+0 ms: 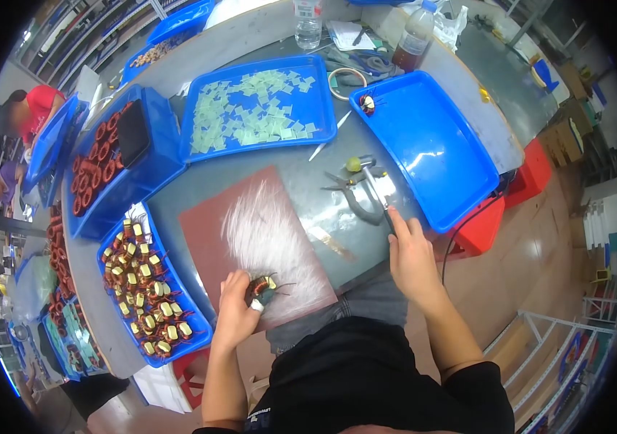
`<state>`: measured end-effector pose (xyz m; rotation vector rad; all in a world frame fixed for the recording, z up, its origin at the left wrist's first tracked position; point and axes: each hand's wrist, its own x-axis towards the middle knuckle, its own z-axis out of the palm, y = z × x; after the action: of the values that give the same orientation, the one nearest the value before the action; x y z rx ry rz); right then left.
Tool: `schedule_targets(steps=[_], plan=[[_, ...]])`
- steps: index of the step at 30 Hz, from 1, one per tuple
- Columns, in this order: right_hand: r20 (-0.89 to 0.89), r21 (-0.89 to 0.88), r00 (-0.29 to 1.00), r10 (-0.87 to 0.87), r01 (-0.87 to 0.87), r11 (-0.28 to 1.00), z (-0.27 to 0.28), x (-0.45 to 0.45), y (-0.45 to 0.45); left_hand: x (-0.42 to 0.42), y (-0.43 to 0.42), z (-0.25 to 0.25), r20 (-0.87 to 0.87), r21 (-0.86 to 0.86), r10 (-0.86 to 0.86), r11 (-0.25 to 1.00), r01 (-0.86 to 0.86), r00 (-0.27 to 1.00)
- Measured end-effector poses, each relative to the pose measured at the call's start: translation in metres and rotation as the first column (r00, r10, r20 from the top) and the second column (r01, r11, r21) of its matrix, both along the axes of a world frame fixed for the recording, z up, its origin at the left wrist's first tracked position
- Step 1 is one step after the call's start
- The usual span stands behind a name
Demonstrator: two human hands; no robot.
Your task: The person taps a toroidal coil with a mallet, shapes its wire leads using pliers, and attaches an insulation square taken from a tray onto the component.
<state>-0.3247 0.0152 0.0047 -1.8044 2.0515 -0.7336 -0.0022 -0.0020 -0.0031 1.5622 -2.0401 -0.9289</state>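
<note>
My left hand (236, 311) is closed around a wire-wound toroidal coil (260, 286), with a yellow block on it and loose wire ends sticking out to the right. The coil is over the reddish-brown mat (207, 224), and white wrapping covers one fingertip. My right hand (415, 259) grips the dark handle of a small hammer (375, 185); its silver shaft points away from me to a yellow-green and metal head. Beside the hammer lie pliers (355, 201) with dark handles.
A blue tray (203, 329) of similar coils stands left. Behind are a bin (171, 148) of red rings and a tray (326, 108) of pale green squares. One coil (367, 105) sits in the right tray (431, 155). Bottles (415, 37) stand at the back.
</note>
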Motion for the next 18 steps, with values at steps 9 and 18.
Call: schedule_targets(steps=[9, 18], plan=[[-0.082, -0.09, 0.997, 0.003, -0.01, 0.996, 0.008, -0.013, -0.004, 0.0, 0.001, 0.0, -0.014, -0.005, 0.012, 1.0, -0.012, 1.0], [-0.345, -0.17, 0.937, -0.061, 0.001, 0.985, -0.01, -0.011, -0.018, 0.006, 0.0, -0.005, -0.017, 0.022, -0.013, 1.0, 0.014, 1.0]])
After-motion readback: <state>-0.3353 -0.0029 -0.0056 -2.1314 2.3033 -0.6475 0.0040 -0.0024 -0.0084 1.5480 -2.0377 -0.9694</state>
